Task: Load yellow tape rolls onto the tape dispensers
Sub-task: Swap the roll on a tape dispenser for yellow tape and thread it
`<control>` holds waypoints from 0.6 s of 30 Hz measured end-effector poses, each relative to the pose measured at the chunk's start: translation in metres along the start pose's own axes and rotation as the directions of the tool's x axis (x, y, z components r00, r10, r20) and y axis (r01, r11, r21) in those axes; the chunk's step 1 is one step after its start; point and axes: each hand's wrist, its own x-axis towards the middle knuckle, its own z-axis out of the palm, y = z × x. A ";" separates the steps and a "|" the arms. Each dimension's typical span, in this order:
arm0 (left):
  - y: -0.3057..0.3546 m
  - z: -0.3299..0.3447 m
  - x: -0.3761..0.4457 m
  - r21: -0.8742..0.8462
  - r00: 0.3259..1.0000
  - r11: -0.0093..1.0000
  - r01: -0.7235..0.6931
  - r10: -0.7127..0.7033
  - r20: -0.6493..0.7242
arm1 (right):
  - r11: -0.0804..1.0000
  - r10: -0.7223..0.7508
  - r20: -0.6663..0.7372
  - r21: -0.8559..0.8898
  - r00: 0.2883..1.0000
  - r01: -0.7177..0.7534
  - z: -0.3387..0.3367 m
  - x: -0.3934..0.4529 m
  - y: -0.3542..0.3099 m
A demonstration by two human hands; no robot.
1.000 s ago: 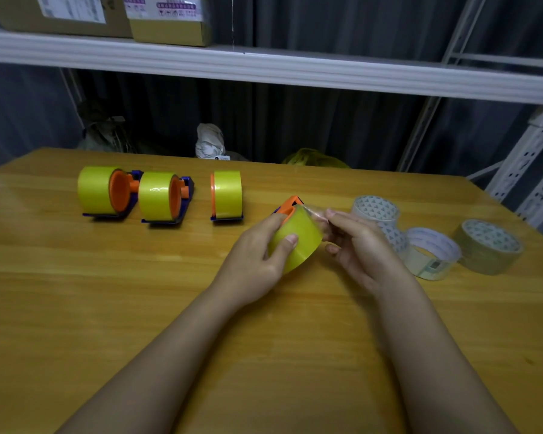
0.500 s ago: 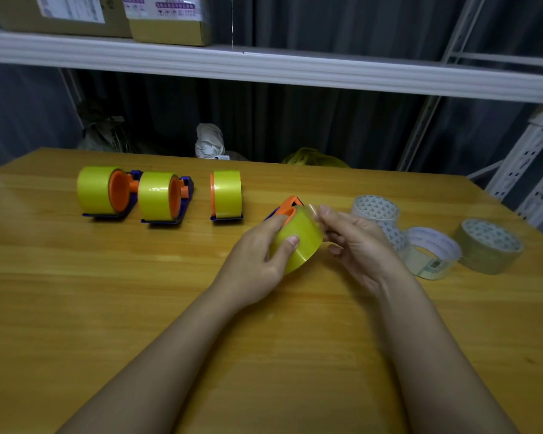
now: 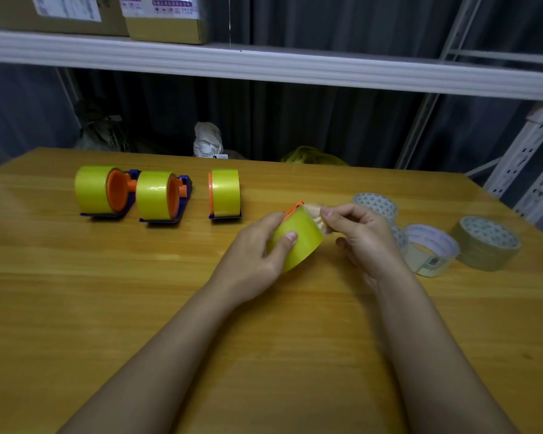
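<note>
My left hand (image 3: 257, 245) grips a yellow tape roll (image 3: 303, 236) mounted on an orange-and-blue dispenser, of which only the orange tip (image 3: 293, 209) shows. My right hand (image 3: 361, 236) pinches the loose tape end at the roll's upper right edge. Three more dispensers loaded with yellow rolls stand in a row at the back left: the first loaded dispenser (image 3: 99, 191), the second (image 3: 159, 195) and the third (image 3: 224, 194).
Three other tape rolls lie at the right: a patterned-core roll (image 3: 376, 205), a white roll (image 3: 430, 250) and a tan roll (image 3: 485, 242). The wooden table (image 3: 138, 292) has open surface in front. A shelf with cardboard boxes (image 3: 166, 17) runs above the far edge.
My right hand's fingers, first pulling the tape end away from the roll, have come back against the roll's upper right edge. My left hand and the roll have stayed in place.
</note>
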 end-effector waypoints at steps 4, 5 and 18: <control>-0.002 -0.007 0.003 -0.135 0.998 0.991 -0.012 0.005 -0.057 | 1.000 -0.010 -0.008 -0.030 1.000 0.010 0.001 -0.002 -0.002; -0.003 -0.008 0.004 -0.139 0.996 0.990 -0.021 0.008 -0.089 | 0.999 -0.022 -0.003 -0.040 1.000 0.022 0.001 -0.003 -0.002; -0.021 -0.030 0.019 -0.176 0.956 0.983 0.053 -0.101 -0.276 | 0.989 0.016 -0.065 -0.143 0.998 -0.025 -0.004 0.003 -0.001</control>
